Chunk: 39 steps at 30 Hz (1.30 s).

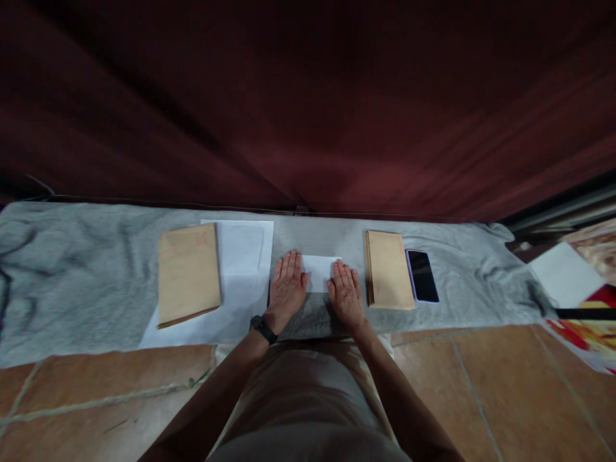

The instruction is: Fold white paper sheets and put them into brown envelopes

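A small folded white paper [318, 269] lies on the grey cloth [72, 269] in front of me. My left hand [286, 290] lies flat with fingers stretched out on the paper's left side; a black watch sits on that wrist. On the paper's right side my right hand [345, 295] presses flat as well, fingers together and extended. Neither hand grips anything.
A brown envelope [187, 273] lies on white sheets [240, 256] to the left. A stack of brown envelopes [389, 269] and a black phone [422, 276] lie to the right. A dark red curtain [308, 96] hangs behind. Tiled floor [481, 385] surrounds my knees.
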Motion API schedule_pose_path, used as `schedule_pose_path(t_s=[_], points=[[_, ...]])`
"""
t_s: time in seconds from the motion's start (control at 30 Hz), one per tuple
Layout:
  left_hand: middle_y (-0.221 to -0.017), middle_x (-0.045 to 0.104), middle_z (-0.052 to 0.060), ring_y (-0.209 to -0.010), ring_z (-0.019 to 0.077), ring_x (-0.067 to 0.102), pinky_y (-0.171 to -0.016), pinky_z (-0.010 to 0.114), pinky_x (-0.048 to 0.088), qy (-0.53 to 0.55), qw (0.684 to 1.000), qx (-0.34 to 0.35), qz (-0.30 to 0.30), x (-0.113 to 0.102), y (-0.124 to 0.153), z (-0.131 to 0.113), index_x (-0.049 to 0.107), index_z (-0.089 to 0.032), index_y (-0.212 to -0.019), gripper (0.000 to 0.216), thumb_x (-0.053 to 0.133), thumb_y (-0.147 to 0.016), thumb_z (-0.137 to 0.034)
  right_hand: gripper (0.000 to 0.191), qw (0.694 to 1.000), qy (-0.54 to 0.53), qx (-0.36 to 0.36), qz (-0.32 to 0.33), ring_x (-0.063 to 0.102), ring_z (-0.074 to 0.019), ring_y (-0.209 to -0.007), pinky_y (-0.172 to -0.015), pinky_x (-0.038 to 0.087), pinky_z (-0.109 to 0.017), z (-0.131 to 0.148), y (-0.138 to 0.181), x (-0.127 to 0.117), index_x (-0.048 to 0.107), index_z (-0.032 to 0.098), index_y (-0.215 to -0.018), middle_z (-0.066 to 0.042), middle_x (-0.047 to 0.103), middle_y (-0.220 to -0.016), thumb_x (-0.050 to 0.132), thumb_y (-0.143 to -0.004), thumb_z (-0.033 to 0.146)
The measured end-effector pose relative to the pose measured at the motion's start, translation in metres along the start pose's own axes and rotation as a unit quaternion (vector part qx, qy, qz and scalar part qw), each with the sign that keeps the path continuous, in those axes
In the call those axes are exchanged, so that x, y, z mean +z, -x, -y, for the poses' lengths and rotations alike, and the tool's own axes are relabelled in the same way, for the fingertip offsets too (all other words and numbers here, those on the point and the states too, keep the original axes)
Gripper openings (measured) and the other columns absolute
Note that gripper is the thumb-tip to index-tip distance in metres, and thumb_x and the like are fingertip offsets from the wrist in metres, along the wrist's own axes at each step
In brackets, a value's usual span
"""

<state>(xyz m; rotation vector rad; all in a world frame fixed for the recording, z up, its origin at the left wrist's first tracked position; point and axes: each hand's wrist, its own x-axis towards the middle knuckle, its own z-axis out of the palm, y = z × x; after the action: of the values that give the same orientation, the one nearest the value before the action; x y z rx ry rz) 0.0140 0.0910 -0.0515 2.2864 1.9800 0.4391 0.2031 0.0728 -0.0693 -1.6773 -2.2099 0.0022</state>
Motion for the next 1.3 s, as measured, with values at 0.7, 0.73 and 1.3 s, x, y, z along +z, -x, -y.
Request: schedule_pose_path(t_s=[0.7,0.73,1.3], points=[[-0.167,0.038,0.008,-0.158,0.0218,0.029,-0.131,0.045,0.021,0.07,0.981,0.176,0.042,0.022,-0.025,-0.056,0.043,-0.014,-0.157,0.053,0.031,-0.109,-0.034,0.049,0.987,-0.156,-0.024,-0.016,0.057,-0.0248,-0.137,-0.122,0.04,-0.053,-0.021,0.032,-0.013,0.059,0.018,-0.144,-0.013,0.067,-0.139,0.043,-0.098,0.013],[-0.167,0.037,0.008,-0.158,0.0219,0.028,-0.131,0.045,0.02,0.069,0.982,0.172,0.039,0.023,-0.025,-0.056,0.042,-0.013,-0.157,0.054,0.031,-0.109,-0.033,0.05,0.987,-0.157,-0.025,-0.014,0.057,-0.0247,-0.137,-0.122,0.04,-0.053,-0.021,0.031,-0.013,0.059,0.018,-0.144,-0.013,0.067,-0.14,0.043,-0.098,0.013],[-0.167,0.033,0.016,-0.159,0.0257,0.025,-0.131,0.048,0.02,0.029,0.998,0.05,0.013,0.01,-0.011,-0.016,0.033,-0.004,-0.161,0.062,0.029,-0.105,-0.031,0.049,0.984,-0.178,-0.018,-0.025,0.058,-0.0224,-0.136,-0.12,0.042,-0.053,-0.023,0.03,-0.015,0.061,0.023,-0.141,-0.01,0.065,-0.143,0.041,-0.098,0.009]])
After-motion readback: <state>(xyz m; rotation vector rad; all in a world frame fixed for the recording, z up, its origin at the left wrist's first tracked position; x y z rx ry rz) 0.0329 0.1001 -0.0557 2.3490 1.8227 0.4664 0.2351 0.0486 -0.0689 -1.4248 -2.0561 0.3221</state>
